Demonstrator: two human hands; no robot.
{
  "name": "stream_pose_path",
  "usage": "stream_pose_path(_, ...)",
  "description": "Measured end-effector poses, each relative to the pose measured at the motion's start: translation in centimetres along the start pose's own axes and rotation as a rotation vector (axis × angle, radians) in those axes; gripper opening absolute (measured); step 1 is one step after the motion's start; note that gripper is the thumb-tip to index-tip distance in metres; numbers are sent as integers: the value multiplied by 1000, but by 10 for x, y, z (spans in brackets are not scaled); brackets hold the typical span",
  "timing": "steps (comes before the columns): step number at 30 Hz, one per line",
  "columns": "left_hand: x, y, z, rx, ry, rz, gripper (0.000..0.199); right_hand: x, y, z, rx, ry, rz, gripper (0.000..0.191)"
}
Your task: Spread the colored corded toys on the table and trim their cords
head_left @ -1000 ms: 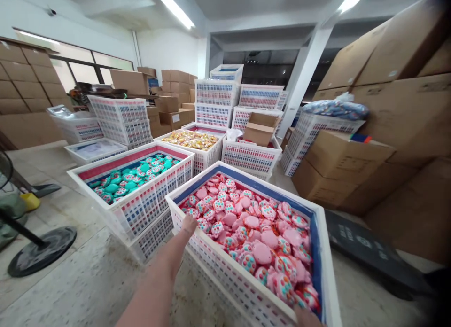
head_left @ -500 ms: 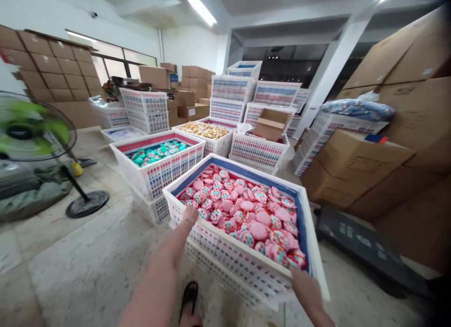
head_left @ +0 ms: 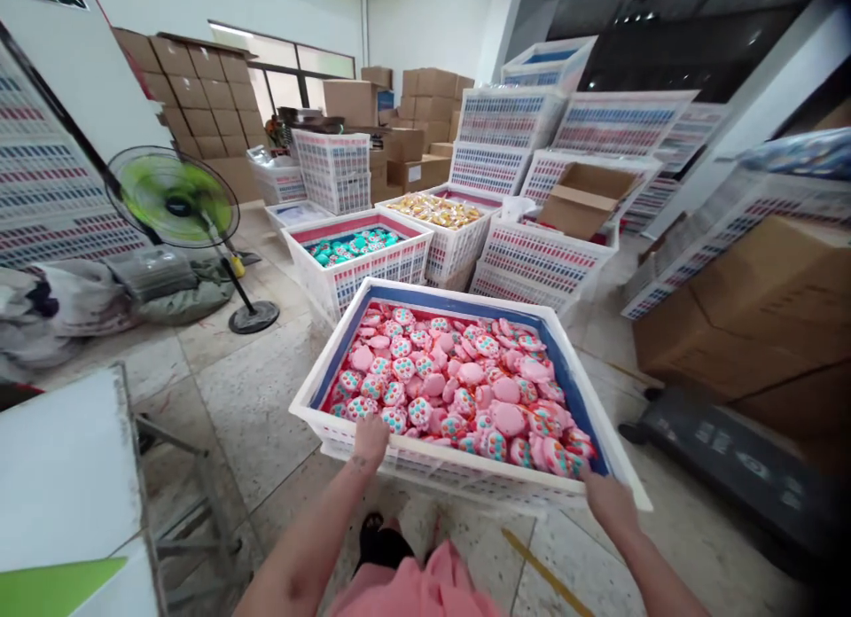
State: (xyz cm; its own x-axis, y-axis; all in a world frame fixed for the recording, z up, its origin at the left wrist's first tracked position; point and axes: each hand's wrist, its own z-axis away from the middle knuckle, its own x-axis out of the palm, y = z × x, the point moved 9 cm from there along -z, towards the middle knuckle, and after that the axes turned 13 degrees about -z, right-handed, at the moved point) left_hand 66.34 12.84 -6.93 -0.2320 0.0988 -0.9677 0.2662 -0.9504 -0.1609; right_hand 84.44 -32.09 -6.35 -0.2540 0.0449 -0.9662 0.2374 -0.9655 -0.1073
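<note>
A white plastic crate with a blue and red lining is in front of me. It is heaped with small pink rounded pieces, many dotted with teal and red; their exact kind I cannot make out. My left hand is closed over the near rim, left of its middle. At the near right corner, my right hand is wrapped round the same rim. The fingertips of both hands are partly hidden behind the edge. A second white crate appears stacked beneath this one.
Beyond stand a crate of teal pieces and one of yellow wrapped pieces, with stacked crates behind. A fan and a white table are at left. A black platform and cartons are at right.
The view has swung left and the crate is nearer to my body, away from the teal crate. Both hands stay on its rim. The white table has come into view.
</note>
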Motion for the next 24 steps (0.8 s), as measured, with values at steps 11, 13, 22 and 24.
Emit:
stream_pose_path(11,17,-70,-11,28,52,17,30,21,-65,58,44,-56,88,40)
stream_pose_path(13,18,-94,-12,62,62,20,28,30,-90,83,29,-69,93,41)
stream_pose_path(22,9,-184,-9,126,86,38,21,97,-221,190,-232,-133,48,41)
stream_pose_path(24,13,-159,2,167,79,59,15,105,-233,202,-322,-133,-19,49)
